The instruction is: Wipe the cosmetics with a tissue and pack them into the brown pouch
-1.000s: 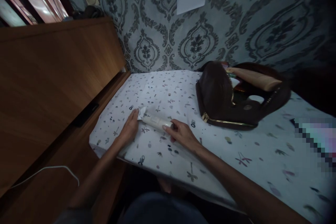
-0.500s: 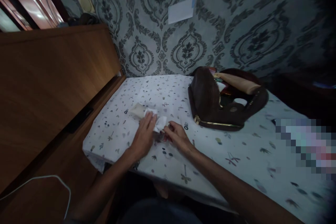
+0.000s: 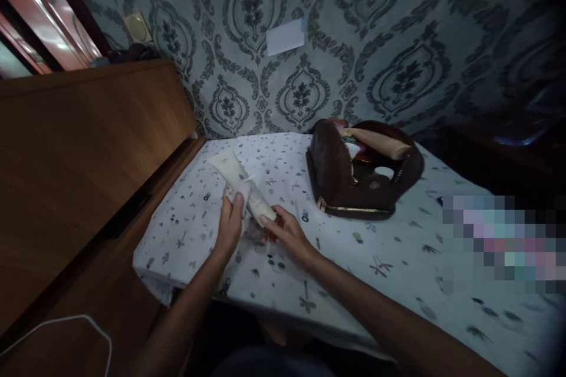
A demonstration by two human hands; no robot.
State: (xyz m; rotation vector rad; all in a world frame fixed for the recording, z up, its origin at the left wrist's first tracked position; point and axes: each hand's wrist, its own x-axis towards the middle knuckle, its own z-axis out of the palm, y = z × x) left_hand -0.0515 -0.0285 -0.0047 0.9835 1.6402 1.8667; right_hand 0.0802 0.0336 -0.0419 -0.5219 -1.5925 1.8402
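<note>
A pale cream tube (image 3: 234, 173) slants over the patterned cloth, its flat end up and to the left. My right hand (image 3: 289, 234) grips the tube's lower right end between thumb and fingers. A crumpled white wipe or tissue (image 3: 244, 190) lies against the middle of the tube. My left hand (image 3: 230, 221) pinches that white tissue at the tube's left side. Right of the hands stands an open dark brown bag (image 3: 354, 188), with a beige tube (image 3: 378, 142) and a white round item (image 3: 384, 172) inside.
The cloth-covered table (image 3: 186, 212) meets a patterned wall behind and a wooden panel (image 3: 88, 147) at the left. A white cable (image 3: 66, 318) hangs at lower left. A pixelated object (image 3: 499, 241) lies at the right.
The tube has been raised and turned, and more of it shows. My left hand has moved left and down with the white tissue. The view has shifted slightly.
</note>
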